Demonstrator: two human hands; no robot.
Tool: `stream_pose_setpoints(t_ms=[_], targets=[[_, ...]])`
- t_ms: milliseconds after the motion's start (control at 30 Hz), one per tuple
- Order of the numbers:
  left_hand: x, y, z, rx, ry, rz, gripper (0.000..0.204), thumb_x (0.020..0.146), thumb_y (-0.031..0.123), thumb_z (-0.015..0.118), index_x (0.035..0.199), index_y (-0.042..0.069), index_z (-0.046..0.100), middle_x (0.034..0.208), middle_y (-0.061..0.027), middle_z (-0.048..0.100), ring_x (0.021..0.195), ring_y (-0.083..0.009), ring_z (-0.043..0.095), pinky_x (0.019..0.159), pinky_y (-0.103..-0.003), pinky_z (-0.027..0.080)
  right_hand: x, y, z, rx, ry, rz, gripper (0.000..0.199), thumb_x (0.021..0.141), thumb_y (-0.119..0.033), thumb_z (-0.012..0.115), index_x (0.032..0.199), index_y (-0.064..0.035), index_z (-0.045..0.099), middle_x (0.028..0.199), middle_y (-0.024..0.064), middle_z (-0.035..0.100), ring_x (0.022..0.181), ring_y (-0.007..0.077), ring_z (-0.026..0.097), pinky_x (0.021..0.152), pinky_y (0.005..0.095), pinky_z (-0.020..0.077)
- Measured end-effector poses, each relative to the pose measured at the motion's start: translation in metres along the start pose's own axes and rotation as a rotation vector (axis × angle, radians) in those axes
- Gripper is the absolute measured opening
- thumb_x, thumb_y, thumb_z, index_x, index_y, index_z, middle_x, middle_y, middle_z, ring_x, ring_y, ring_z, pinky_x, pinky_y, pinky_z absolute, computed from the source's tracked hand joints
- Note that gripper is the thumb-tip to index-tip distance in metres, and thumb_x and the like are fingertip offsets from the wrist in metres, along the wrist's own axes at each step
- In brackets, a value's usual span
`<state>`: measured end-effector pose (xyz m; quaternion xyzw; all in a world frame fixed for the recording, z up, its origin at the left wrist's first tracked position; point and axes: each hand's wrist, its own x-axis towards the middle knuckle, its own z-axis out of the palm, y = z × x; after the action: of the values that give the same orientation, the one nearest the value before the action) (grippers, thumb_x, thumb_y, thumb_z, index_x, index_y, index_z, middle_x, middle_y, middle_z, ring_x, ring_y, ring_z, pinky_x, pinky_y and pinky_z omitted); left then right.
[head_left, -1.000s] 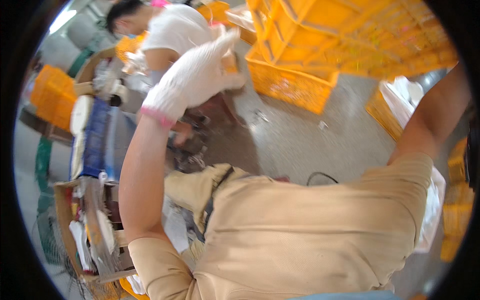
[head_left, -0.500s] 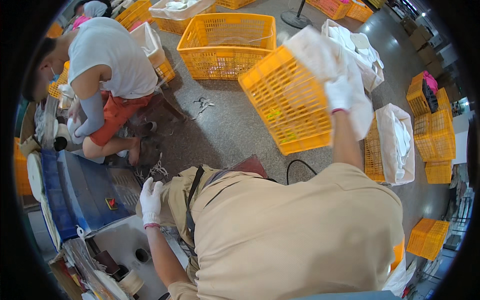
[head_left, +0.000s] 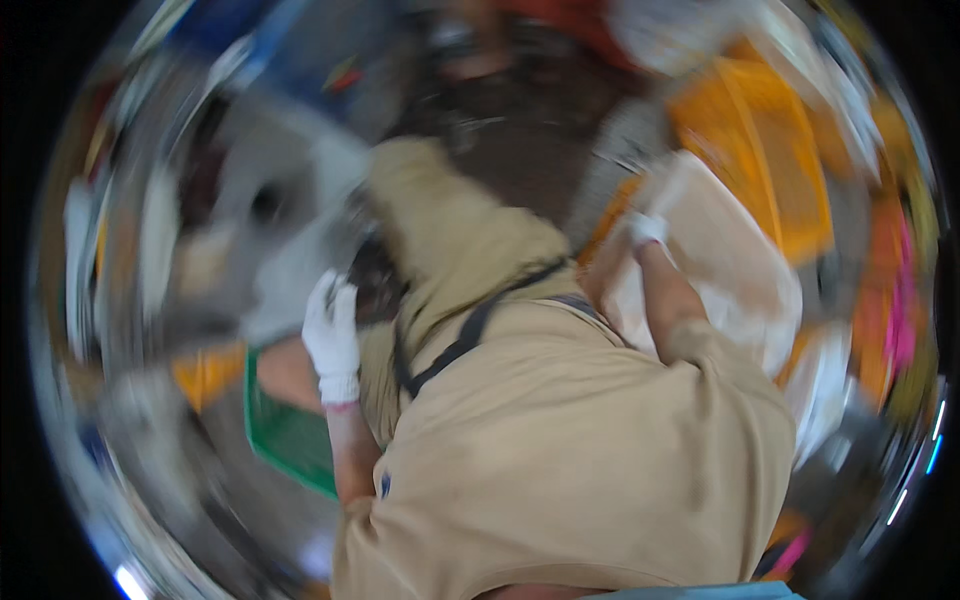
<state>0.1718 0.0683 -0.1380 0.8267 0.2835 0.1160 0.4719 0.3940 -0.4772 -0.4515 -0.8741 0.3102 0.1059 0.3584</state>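
The whole picture is smeared by motion. My right hand (head_left: 648, 230), in a white glove, reaches down to the right and grips the edge of a large white cloth (head_left: 730, 270), which lies against an orange crate (head_left: 760, 150). My left hand (head_left: 332, 335), also in a white glove, hangs by my left thigh with its fingers extended and nothing in it. My beige shirt and trousers fill the middle of the view.
A green crate (head_left: 285, 435) stands at the lower left by my left arm. Blurred grey machine parts (head_left: 260, 230) are at the left. More orange crates (head_left: 880, 300) and white cloth show at the right rim.
My head has swung fast and the view is now blurred. My right hand has come down from overhead with the white cloth to the crate. The left hand stays low by my thigh.
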Motion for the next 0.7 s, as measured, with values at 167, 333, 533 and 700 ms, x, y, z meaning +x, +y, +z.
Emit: stream_pose_setpoints(t_ms=[167, 333, 533, 700], targets=[[-0.110, 0.002, -0.050, 0.226, 0.602, -0.114, 0.033, 0.098, 0.017, 0.074, 0.126, 0.000, 0.069, 0.120, -0.0161, 0.075, 0.108, -0.0280, 0.073, 0.098, -0.036, 0.056, 0.042, -0.119, 0.072, 0.313, -0.638, 0.017, 0.045, 0.099, -0.029, 0.060, 0.128, 0.0045, 0.068, 0.120, 0.0173, 0.073, 0.108, 0.0306, 0.068, 0.090, 0.0441, 0.0553], [-0.237, 0.042, -0.061, 0.634, 1.059, -0.236, 0.022, 0.091, 0.012, 0.079, 0.112, 0.006, 0.074, 0.107, -0.0142, 0.076, 0.099, -0.0333, 0.074, 0.087, -0.040, 0.059, -0.021, -0.240, 0.152, 0.049, -0.975, -0.228, 0.043, 0.100, -0.028, 0.058, 0.128, 0.0036, 0.068, 0.120, 0.0168, 0.073, 0.109, 0.0306, 0.068, 0.090, 0.0443, 0.0557], [-0.425, 0.104, -0.083, 1.433, 1.338, -0.821, 0.042, 0.093, 0.031, 0.079, 0.117, -0.002, 0.070, 0.104, -0.0205, 0.074, 0.098, -0.0418, 0.070, 0.091, -0.046, 0.055, -0.109, -0.308, 0.208, -0.150, -1.228, -0.433, 0.040, 0.102, -0.026, 0.057, 0.128, 0.0026, 0.068, 0.121, 0.0162, 0.073, 0.110, 0.0306, 0.068, 0.091, 0.0446, 0.0562], [-0.538, 0.053, -0.063, 1.274, 0.999, -1.416, 0.048, 0.093, 0.046, 0.076, 0.104, 0.001, 0.067, 0.097, -0.0224, 0.072, 0.093, -0.0429, 0.069, 0.081, -0.050, 0.054, -0.104, -0.334, 0.201, -0.187, -1.211, -0.492, 0.039, 0.102, -0.025, 0.055, 0.128, 0.0018, 0.068, 0.122, 0.0158, 0.072, 0.110, 0.0305, 0.069, 0.091, 0.0449, 0.0566]])
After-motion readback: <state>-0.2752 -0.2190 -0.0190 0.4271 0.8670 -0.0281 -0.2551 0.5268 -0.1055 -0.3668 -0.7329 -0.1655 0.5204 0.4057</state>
